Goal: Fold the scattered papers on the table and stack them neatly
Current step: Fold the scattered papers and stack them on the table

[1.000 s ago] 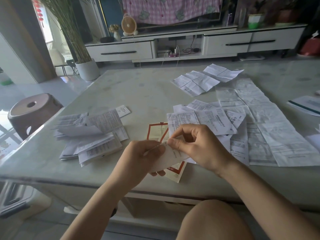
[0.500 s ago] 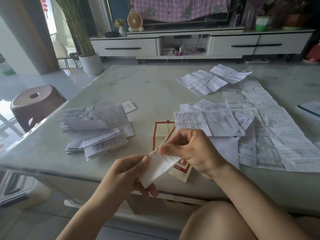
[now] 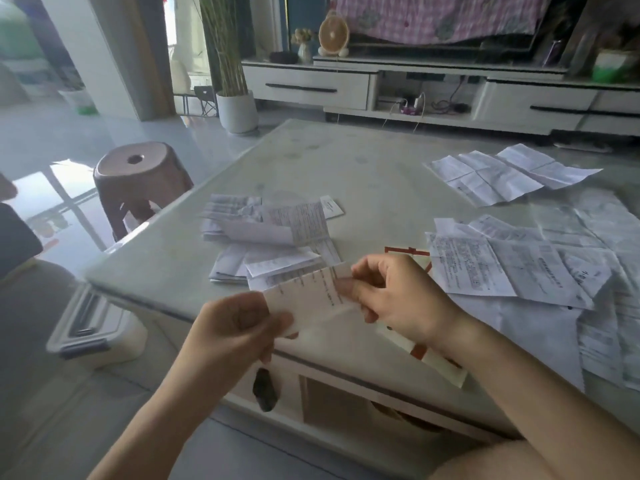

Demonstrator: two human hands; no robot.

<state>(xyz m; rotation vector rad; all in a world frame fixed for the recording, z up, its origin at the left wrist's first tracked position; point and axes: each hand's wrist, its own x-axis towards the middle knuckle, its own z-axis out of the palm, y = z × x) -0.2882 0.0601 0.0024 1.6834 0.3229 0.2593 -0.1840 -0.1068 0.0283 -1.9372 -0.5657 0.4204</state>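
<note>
Step in hand, by judgement: closing the fold on a small white paper slip with faint printed lines [image 3: 311,296], ahead of adding it to the stack. Held in the air over the near edge of the pale stone-topped table [image 3: 346,174], just in front of the loose pile of folded white papers [image 3: 270,244] at table left. Contact with either not discernible.

To do well:
- Match the free edges before pressing.
- Pinch at the corners, then run a thumb along the crease against a finger, one end to the other.
- Keep tension light: thin paper, likely to skew or tear.
- Set down square on the folded pile, edges aligned, not fanned like the present heap.
- Take the next from the spread of unfolded printed white sheets [image 3: 502,268] at table right, top sheet first, to avoid dragging the rest.

Pose:
- Gripped at the lower left end by the left hand [image 3: 239,327], thumb on top, fingers curled beneath, back of hand toward the camera.
- Pinched at the upper right end by the right hand [image 3: 398,299], thumb and forefinger closed on the edge, other fingers loosely curled, wrist above a red-and-cream printed card [image 3: 446,370] jutting past the table edge.
- Reached in from below with both forearms, converging.
- Some motion blur, so crease line not resolvable.
</note>
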